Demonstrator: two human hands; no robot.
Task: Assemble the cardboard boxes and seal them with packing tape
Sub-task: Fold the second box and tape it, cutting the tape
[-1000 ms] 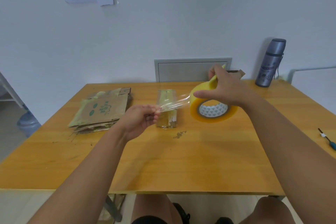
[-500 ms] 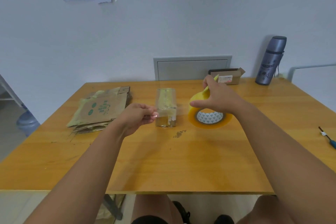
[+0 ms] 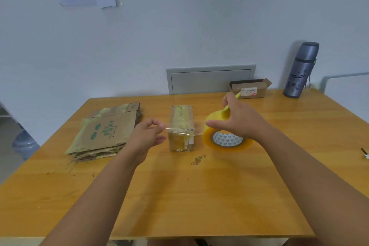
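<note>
A small taped cardboard box (image 3: 181,128) stands in the middle of the wooden table (image 3: 179,195). My left hand (image 3: 148,136) pinches the free end of a clear tape strip (image 3: 179,131) just left of the box. The strip runs across the box's near top edge to a yellow tape roll (image 3: 226,136) on the right. My right hand (image 3: 242,120) grips the roll from above and also holds a thin yellow tool that sticks up between its fingers. A stack of flattened cardboard boxes (image 3: 105,132) lies to the left.
A small open cardboard box (image 3: 250,88) and a grey flask (image 3: 301,70) stand at the table's back right by the wall. A dark tool (image 3: 364,153) lies at the right edge. A water jug (image 3: 24,144) sits on the floor at the left.
Both hands came down toward the table. The tape strip, held in the air a second ago, now lies stretched over the box, and the roll sits lower by the box's right side.
</note>
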